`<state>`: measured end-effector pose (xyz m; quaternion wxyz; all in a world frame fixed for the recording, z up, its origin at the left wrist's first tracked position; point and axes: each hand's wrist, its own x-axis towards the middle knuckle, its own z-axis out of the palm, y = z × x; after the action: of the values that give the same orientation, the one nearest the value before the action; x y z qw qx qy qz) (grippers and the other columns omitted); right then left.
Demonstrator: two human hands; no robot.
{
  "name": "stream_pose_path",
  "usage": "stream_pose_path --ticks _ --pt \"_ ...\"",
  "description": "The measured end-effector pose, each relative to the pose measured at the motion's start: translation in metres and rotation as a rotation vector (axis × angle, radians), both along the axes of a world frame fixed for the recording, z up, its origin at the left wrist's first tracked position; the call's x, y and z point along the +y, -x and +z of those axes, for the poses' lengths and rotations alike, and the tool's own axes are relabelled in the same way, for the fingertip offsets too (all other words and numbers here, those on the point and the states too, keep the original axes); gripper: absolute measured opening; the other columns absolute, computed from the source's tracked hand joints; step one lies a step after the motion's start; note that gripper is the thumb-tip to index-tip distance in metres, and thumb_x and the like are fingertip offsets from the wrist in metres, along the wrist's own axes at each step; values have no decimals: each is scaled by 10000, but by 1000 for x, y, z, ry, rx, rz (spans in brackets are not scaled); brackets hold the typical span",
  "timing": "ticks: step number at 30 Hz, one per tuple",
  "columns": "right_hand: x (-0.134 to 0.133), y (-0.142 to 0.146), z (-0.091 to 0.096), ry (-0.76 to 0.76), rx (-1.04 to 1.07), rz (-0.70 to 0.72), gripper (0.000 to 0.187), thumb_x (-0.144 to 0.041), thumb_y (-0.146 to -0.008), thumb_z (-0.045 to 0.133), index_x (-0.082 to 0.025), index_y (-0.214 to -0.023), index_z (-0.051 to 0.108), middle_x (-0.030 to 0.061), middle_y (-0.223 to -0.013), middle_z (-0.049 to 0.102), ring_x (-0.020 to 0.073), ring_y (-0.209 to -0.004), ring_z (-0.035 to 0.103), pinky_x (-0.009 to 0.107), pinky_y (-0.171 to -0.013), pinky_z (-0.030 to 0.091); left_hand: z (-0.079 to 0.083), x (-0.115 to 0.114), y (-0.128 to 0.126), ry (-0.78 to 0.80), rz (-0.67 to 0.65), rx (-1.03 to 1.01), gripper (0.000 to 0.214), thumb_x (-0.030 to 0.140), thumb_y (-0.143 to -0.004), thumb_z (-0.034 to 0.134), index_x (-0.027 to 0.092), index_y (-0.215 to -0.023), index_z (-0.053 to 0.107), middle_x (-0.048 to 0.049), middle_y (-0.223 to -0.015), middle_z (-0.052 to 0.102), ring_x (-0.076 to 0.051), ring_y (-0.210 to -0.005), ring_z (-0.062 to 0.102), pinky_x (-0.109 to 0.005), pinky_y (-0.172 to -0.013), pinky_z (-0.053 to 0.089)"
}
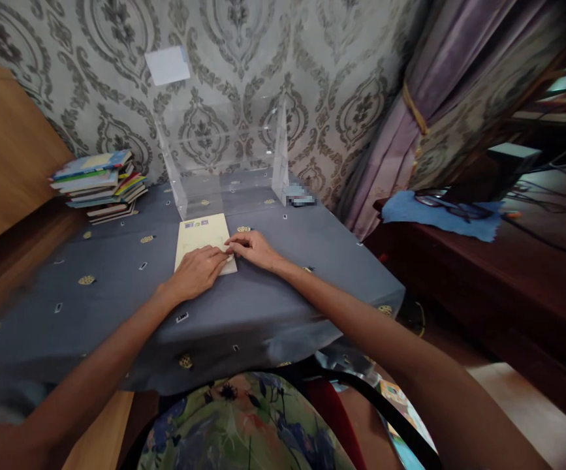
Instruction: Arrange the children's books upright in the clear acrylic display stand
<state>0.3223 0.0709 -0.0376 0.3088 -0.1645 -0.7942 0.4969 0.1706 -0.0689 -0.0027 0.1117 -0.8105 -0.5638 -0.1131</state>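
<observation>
A thin cream-coloured booklet (pixel 204 236) with small printed marks near its top edge lies on the cloth-covered table. Across its lower part rests my left hand (pixel 199 271), fingers stretched out and lying flat on the page. My right hand (pixel 254 250) is at the booklet's right edge, thumb and forefinger closed together on that edge. The fingertips of both hands nearly meet there, so the exact grip is partly hidden.
A clear acrylic stand (pixel 281 156) rises behind the booklet. Stacked books (pixel 99 183) are at the back left, beside a wooden panel (pixel 13 150). A blurred-out item (pixel 300 196) lies right of the stand. Glasses (pixel 454 205) rest on a blue cloth (pixel 410 210) at the right.
</observation>
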Motion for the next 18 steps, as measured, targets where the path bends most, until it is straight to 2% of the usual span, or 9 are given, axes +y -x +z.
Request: stream_pose_path --ticks 3,6,8,13,18 --pt "4 -1 -1 30 9 49 144 -223 -812 656 -151 -909 735 24 -806 742 157 -778 680 284 -769 531 -3 -1 0 -12 -15 15 359 288 -1045 346 162 -1141 668 -101 -1113 709 -243 -1028 633 -416 -900 523" --pt "7 -6 -2 40 3 131 217 -255 -788 708 -155 -980 728 23 -848 740 149 -794 671 283 -778 530 -8 -4 1 -29 -19 41 319 299 -1034 401 158 -1156 661 -105 -1143 701 -246 -1051 628 -411 -908 515" --pt "5 -11 -1 -12 -26 158 286 -264 -765 746 -156 -1029 727 20 -859 728 145 -779 655 271 -747 518 -12 -7 2 -43 -27 33 308 303 -1024 438 147 -1192 644 -116 -1183 688 -256 -1077 622 -418 -916 509" --pt "-4 -24 1 -235 -129 102 413 -256 -732 816 -188 -1131 729 -1 -860 694 155 -807 629 266 -757 482 -20 -11 5 -55 -47 -30 332 270 -1009 454 137 -1276 600 -134 -1217 666 -270 -1116 607 -448 -946 497" --pt "-8 -27 3 -277 -172 94 393 -270 -780 790 -206 -1162 723 1 -872 686 155 -788 620 264 -744 471 -20 -14 6 -30 -57 -87 367 255 -997 458 153 -1330 574 -149 -1273 643 -266 -1166 592 -470 -996 484"
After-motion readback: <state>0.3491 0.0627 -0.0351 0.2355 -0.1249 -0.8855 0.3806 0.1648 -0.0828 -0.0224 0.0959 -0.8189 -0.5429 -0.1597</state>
